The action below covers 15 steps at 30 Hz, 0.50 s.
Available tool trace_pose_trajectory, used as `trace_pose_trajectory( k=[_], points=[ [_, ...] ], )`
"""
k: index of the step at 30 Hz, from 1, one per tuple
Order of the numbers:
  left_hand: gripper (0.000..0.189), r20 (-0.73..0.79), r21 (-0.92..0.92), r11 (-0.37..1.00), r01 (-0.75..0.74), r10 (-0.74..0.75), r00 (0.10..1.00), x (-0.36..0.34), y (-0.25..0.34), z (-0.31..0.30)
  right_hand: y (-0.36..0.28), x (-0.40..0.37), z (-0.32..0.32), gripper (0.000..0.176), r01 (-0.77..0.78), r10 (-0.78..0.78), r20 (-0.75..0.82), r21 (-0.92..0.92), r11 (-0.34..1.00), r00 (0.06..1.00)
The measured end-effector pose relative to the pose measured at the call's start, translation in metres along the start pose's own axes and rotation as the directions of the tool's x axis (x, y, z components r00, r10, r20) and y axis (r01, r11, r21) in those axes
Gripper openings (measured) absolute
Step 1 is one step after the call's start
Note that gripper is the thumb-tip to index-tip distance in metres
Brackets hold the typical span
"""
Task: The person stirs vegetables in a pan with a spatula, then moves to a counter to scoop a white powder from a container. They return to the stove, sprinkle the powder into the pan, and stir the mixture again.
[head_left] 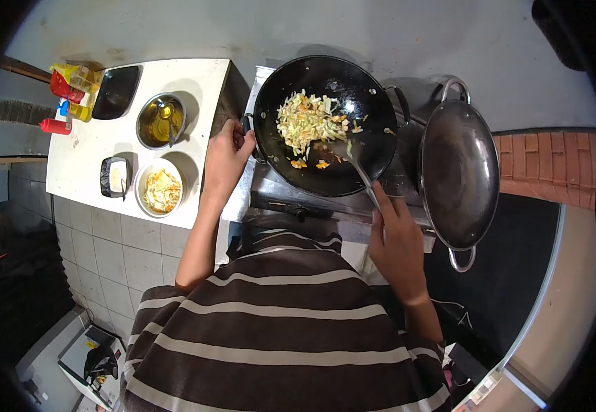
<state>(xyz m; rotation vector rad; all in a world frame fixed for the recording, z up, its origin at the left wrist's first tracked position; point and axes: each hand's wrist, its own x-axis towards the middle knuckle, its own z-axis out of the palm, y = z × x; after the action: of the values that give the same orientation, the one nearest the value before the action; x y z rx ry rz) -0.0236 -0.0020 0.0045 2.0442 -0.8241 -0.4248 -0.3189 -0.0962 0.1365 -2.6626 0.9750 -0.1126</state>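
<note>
bottles: red bottle (pixel 55 126) and yellow oil bottle (pixel 78 77) at the far left edge of the white surface (pixel 85 154), right on the lip.
tray: black tray (pixel 115 91) at the back of the surface, contents not readable.
bowls: steel bowl (pixel 148 103) of oil with a ladle in it. Small black dish (pixel 115 177) sits in front of it, with a white bowl (pixel 178 176) of shredded food just beside.
left hand: left hand (pixel 228 154) is at the wok's left side. Grip looks clamped on the wok handle (pixel 246 125), fingers curled over it.
wok: black wok (pixel 373 117) on the burner, between the two hands.
food: chopped cabbage mix (pixel 308 120) piled in the wok's middle, loose bits scattered toward the near wall.
spatula: spatula (pixel 356 168), blade down in the food, shaft running back to the right hand.
right hand: right hand (pixel 397 240), grip closed round the spatula's shaft end.
second wok: empty wok (pixel 459 175) just right of the first, rims near, can't tell if touching.
risk, heat: bare left hand on a metal handle at the rim, so a burn looks likely if the handle is hot.
risk, spill: a hard push with the spatula could throw food over the near rim.
risk, knock: the right elbow could catch the empty wok's near handle.
risk, oil: the ladle leaning in the steel bowl could tip if the surface gets bumped.
</note>
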Motion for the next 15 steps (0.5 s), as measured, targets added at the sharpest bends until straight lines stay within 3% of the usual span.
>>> trace_pose_trajectory(
  k=[5, 9, 11, 15],
  points=[
    [0.026, -0.011, 0.033, 0.999, 0.000, 0.000, 1.000, -0.001, 0.004, -0.001, -0.011, -0.035, -0.011, 0.055, -0.104, 0.103, 0.136, -0.001, 0.995, 0.985],
    [0.026, -0.009, 0.078, 0.997, -0.006, 0.006, 1.000, -0.001, 0.004, -0.001, -0.003, -0.020, 0.048, 0.055, -0.130, 0.127, 0.128, 0.014, 0.991, 0.984],
    [0.026, -0.036, 0.144, 0.989, -0.041, 0.047, 0.998, -0.002, 0.005, -0.002, 0.005, -0.001, 0.076, 0.052, -0.118, 0.119, -0.011, 0.041, 0.992, 0.993],
    [0.028, -0.023, 0.188, 0.981, -0.047, 0.052, 0.998, -0.001, 0.010, -0.006, -0.011, -0.009, 0.041, 0.053, -0.105, 0.115, -0.053, 0.157, 0.982, 0.992]
  ],
)
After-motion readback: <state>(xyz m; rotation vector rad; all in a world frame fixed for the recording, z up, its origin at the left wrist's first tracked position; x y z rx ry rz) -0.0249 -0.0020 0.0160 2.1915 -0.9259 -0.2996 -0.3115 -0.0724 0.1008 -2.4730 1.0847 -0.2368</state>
